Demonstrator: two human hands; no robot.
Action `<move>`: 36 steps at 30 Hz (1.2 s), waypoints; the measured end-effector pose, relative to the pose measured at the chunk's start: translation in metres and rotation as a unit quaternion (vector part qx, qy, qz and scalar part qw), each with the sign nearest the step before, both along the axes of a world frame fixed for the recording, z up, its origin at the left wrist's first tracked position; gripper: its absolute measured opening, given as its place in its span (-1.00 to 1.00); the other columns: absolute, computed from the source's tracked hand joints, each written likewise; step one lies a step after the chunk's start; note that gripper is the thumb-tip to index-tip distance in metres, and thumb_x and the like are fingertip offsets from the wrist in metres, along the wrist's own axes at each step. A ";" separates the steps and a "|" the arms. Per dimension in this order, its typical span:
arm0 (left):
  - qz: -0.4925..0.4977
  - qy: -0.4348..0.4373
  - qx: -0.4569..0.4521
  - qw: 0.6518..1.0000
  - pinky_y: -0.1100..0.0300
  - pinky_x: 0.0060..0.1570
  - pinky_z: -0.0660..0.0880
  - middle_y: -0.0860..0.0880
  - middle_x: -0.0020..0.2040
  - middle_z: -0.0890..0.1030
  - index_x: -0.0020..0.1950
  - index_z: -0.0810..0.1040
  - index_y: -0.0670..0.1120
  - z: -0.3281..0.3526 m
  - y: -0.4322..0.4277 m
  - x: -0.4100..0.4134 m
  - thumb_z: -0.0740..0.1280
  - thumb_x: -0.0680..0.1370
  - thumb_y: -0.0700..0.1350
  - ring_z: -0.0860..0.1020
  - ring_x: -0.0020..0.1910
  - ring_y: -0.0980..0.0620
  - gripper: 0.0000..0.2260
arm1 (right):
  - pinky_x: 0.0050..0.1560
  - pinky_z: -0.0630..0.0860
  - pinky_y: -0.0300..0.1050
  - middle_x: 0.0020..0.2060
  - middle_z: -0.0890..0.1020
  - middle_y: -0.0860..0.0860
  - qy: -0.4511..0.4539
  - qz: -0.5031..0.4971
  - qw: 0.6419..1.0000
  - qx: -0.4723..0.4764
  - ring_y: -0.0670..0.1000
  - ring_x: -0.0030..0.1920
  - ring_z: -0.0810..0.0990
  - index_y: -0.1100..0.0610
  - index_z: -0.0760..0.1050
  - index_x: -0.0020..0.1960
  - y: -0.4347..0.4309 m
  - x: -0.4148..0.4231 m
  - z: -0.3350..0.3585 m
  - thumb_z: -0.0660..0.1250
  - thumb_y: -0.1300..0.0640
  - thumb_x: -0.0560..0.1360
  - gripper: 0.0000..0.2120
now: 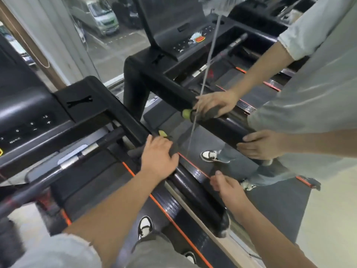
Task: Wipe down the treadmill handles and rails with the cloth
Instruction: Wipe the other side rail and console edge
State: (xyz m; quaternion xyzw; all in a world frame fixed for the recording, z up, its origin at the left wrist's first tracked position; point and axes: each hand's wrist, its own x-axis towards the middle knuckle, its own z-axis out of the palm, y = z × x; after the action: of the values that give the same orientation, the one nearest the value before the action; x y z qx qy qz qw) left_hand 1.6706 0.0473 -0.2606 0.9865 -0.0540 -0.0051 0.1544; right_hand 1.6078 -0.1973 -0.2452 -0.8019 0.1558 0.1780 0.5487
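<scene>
My left hand (158,158) grips a dark grey cloth (135,152) with a yellow edge, wrapped over the treadmill's black right side rail (193,190) about halfway along it. My right hand (226,185) hovers just right of the rail, close to a wall mirror, with relaxed fingers, the thumb up and nothing in it. The front handle bar (77,159), black with silver grip sensors, crosses below the console (23,120) on the left.
The mirror (280,200) stands right against the rail and doubles the treadmill, both hands and my legs. A thin cord (204,74) hangs down in front of it. The belt with orange edge strips (131,172) lies below. A window with parked cars is behind.
</scene>
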 end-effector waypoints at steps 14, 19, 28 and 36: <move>-0.114 -0.002 0.050 0.992 0.01 0.48 0.17 -0.01 0.10 0.67 0.17 0.61 0.01 -0.009 -0.049 -0.038 0.14 0.56 0.25 0.58 0.21 -0.10 -0.58 | 0.24 0.53 0.22 0.03 0.62 0.28 0.014 -0.081 0.996 0.026 0.30 0.10 0.59 0.34 0.55 0.04 -0.079 -0.077 -0.018 0.18 -0.14 0.68 -0.49; -0.084 0.192 0.182 0.961 -0.04 0.51 0.22 -0.02 0.35 0.59 0.36 0.56 0.05 0.018 -0.112 -0.033 0.00 0.54 0.23 0.48 0.37 -0.08 -0.45 | 0.31 0.53 0.12 0.00 0.71 -0.07 0.049 -0.097 0.994 0.023 0.04 0.13 0.66 0.01 0.64 -0.05 -0.091 -0.095 -0.020 0.17 -0.20 0.66 -0.62; -0.329 0.001 0.190 0.925 0.03 0.16 0.48 -0.01 -0.06 0.67 0.00 0.66 0.01 0.000 -0.201 -0.146 0.32 0.50 0.16 0.61 0.00 -0.09 -0.73 | -0.15 0.44 -0.06 -0.30 0.55 0.01 -0.005 -0.141 0.990 -0.007 0.04 -0.22 0.49 0.20 0.54 -0.13 -0.090 -0.101 -0.013 0.16 -0.09 0.70 -0.57; -0.088 0.038 0.031 0.995 -0.02 0.07 0.56 -0.07 0.00 0.63 0.15 0.57 -0.07 -0.083 -0.081 -0.209 0.28 0.58 0.10 0.63 0.01 -0.16 -0.71 | 0.17 0.50 -0.01 0.23 0.54 0.37 -0.015 -0.098 0.995 0.024 0.30 0.11 0.58 0.46 0.48 0.19 -0.052 -0.083 0.000 0.14 -0.04 0.72 -0.49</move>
State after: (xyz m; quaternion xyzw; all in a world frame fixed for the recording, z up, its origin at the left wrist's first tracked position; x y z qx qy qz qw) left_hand 1.4620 -0.0332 -0.3434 0.9814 -0.1340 -0.0580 0.1243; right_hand 1.5251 -0.2490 -0.2452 -0.7720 0.2208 0.1149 0.5848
